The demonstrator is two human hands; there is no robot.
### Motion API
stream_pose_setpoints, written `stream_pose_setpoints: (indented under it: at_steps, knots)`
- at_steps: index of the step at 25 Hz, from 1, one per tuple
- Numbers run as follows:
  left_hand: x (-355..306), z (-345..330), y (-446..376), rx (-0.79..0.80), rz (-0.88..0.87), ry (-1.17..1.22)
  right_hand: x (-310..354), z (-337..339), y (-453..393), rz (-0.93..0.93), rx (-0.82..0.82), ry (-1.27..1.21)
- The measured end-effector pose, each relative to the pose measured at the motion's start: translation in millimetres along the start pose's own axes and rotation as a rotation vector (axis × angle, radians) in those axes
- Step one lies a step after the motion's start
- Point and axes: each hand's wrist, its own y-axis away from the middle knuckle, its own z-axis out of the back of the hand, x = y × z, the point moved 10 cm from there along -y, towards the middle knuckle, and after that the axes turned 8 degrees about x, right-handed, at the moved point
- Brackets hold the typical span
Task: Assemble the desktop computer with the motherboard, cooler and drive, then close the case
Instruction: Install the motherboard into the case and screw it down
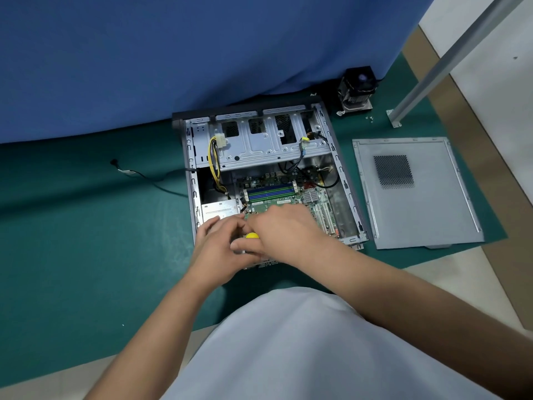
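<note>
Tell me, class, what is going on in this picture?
A person is assembling a desktop computer on a green mat. The motherboard already lies inside the open case. Both hands work at its near edge: the right hand grips a yellow-handled tool, and the left hand curls against it. The cooler waits beyond the case, and the side panel lies flat to its right.

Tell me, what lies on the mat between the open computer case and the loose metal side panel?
Nothing: the head view shows only a bare strip of green mat between the case and the side panel.
</note>
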Motion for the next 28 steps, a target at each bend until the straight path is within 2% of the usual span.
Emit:
stream_pose_setpoints:
  at_steps: [2,6,11,13,16,22,28]
  knots:
    - [1,2,0,-0.012,0.009,-0.002,4,0,3,0.021,-0.014,0.020]
    - [-2,3,3,0.006,-0.056,-0.002,7,4,10,0.177,-0.032,-0.039]
    - [-5,3,1,0.002,-0.027,-0.006,8,-3,1,0.021,-0.011,0.044]
    - [-4,4,1,0.009,-0.027,0.007,7,-1,6,0.055,-0.038,0.037]
    - [-1,0,2,0.058,-0.044,0.022,11,4,12,0.200,-0.069,-0.029]
    - [2,1,0,0.003,0.010,0.039,2,4,3,0.025,-0.070,-0.010]
    - [1,3,2,-0.005,-0.051,0.060,7,-2,11,0.176,-0.015,-0.043]
